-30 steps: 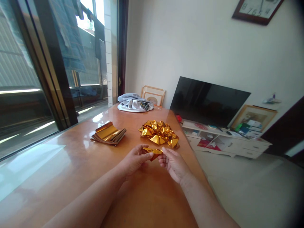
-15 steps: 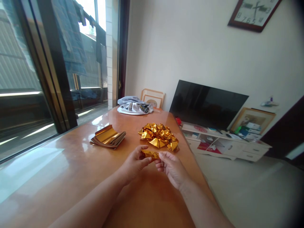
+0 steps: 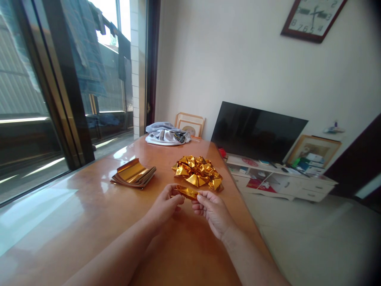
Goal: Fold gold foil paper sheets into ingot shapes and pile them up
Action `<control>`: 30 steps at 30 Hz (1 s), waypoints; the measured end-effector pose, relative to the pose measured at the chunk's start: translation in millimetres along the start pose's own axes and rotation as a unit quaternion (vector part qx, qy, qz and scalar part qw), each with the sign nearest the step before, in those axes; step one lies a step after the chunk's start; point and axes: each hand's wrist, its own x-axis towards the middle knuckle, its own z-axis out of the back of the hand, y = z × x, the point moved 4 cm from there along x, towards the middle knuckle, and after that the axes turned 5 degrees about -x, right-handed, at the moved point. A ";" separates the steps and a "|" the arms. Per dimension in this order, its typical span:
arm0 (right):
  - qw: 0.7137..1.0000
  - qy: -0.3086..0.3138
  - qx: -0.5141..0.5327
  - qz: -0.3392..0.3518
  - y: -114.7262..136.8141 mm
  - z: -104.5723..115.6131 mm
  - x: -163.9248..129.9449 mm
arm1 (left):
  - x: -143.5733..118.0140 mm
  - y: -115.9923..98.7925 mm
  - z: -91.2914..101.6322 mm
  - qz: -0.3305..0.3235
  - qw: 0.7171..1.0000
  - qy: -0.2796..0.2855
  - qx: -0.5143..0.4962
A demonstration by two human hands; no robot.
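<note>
Over the wooden table [image 3: 89,222], left hand [image 3: 165,204] and right hand [image 3: 212,210] pinch one gold foil piece [image 3: 187,192].

wall clock [image 3: 313,18] — numerals 2, 3, 4, 5, 6, 7, 8 readable

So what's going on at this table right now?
A person pinches a small piece of gold foil paper between the left hand and the right hand, just above the wooden table. Beyond the hands lies a heap of folded gold pieces. To its left sits a stack of flat gold sheets, the top one curling up. A bundle of cloth lies at the far end.
</note>
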 end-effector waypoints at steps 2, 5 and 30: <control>1.000 0.005 -0.006 0.000 -1.2 -2.1 -0.4 | -0.5 0.1 -1.8 0.004 1.000 0.013 -0.018; 1.000 0.007 -0.007 0.000 -2.0 -3.9 -0.5 | -0.6 0.5 -3.7 0.018 0.998 0.026 -0.058; 0.980 -0.066 -0.163 0.097 -5.9 -1.9 4.0 | 5.8 5.2 2.0 -0.057 0.997 -0.044 -0.015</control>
